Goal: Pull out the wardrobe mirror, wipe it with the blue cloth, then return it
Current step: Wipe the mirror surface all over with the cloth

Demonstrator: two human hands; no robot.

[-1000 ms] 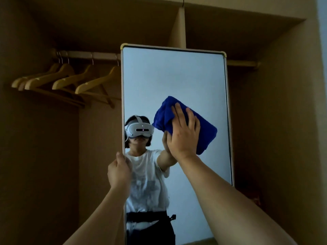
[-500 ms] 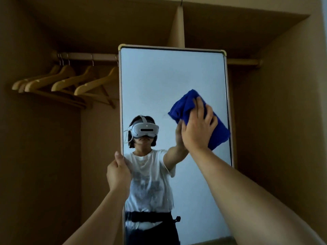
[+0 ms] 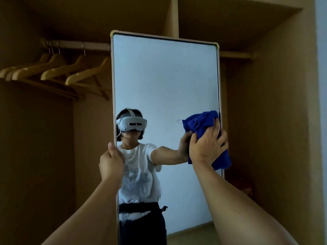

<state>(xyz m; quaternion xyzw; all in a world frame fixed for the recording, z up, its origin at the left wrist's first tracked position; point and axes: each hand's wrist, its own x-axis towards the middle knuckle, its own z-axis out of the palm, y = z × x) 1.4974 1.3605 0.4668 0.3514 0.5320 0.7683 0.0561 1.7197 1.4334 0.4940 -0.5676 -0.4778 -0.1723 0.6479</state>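
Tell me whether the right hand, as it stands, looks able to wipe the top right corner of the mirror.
Probably yes. The right hand presses the blue cloth to the mirror at its right edge, and the glass above it up to that corner is bare, with nothing in between. Whether the arm stretches that high cannot be told.
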